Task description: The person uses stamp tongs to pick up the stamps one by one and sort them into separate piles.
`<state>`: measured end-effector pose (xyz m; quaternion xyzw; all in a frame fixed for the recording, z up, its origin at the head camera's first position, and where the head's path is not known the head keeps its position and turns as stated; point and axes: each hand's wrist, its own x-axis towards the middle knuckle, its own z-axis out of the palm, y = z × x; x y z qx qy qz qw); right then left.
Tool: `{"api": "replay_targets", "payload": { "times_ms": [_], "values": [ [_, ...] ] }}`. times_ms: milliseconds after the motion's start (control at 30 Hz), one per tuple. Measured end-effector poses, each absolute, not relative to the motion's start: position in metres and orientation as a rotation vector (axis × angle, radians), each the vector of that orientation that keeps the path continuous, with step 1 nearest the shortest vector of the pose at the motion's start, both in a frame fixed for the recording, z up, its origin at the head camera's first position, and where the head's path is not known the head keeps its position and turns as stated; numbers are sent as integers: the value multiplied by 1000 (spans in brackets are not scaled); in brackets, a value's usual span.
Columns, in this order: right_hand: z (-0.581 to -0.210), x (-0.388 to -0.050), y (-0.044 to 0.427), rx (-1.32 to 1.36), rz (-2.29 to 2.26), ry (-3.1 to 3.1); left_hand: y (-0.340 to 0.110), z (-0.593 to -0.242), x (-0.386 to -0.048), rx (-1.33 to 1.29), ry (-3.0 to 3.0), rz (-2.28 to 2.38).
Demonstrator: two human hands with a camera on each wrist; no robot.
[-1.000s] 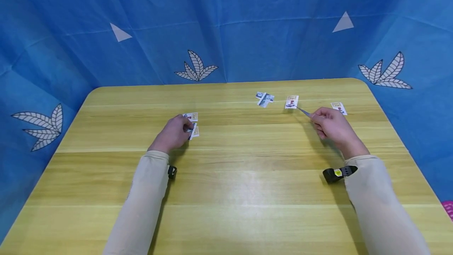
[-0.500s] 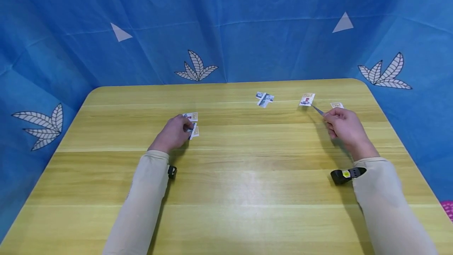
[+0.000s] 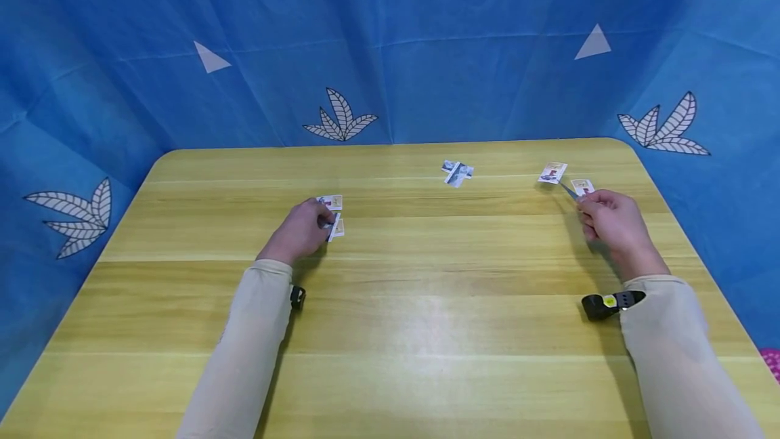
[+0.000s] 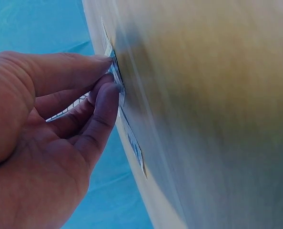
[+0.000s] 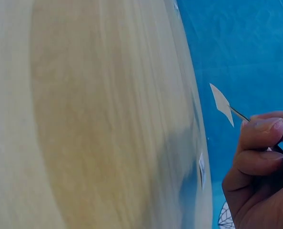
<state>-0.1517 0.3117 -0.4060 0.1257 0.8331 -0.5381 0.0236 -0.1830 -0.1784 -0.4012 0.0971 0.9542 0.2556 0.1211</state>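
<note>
My right hand (image 3: 618,225) pinches slim tweezers (image 3: 569,190) at the right of the table. A small printed stamp (image 3: 552,173) hangs at their tip, above the table; in the right wrist view the stamp (image 5: 221,103) shows its pale side. At the left, my left hand (image 3: 298,230) stays low over several stamps, its thumb and fingertips pinching a dark stamp with a white edge (image 3: 333,227). One printed stamp (image 3: 331,202) lies just beyond these fingers, and another stamp (image 3: 340,227) is partly covered beside them.
Dark stamps (image 3: 457,173) lie crossed near the back edge of the wooden table (image 3: 414,330). Another printed stamp (image 3: 582,187) lies just behind my right hand. A blue patterned cloth (image 3: 463,53) hangs along the back and sides.
My right hand has moved to the right with the tweezers and the stamp, closer to the stamp lying at the far right. My left hand has stayed in place.
</note>
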Motion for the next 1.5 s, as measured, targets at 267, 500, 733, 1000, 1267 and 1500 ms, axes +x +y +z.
{"api": "replay_targets", "payload": {
  "times_ms": [267,500,733,1000,1267,1500],
  "values": [
    [-409,-153,316,565,-1679,2566,-179,-404,-183,278,2794,731],
    [-412,-153,320,613,-1719,2558,-180,-404,-183,293,2800,739],
    [-412,-150,323,611,-1647,2577,-179,-404,-183,298,2805,747],
    [-408,-146,325,641,-1542,2541,-179,-403,-183,303,2806,748],
    [-406,-144,322,591,-1568,2545,-178,-401,-183,278,2794,733],
    [-401,-143,312,307,-1444,2578,-178,-404,-184,281,2800,730]
  ]
}}
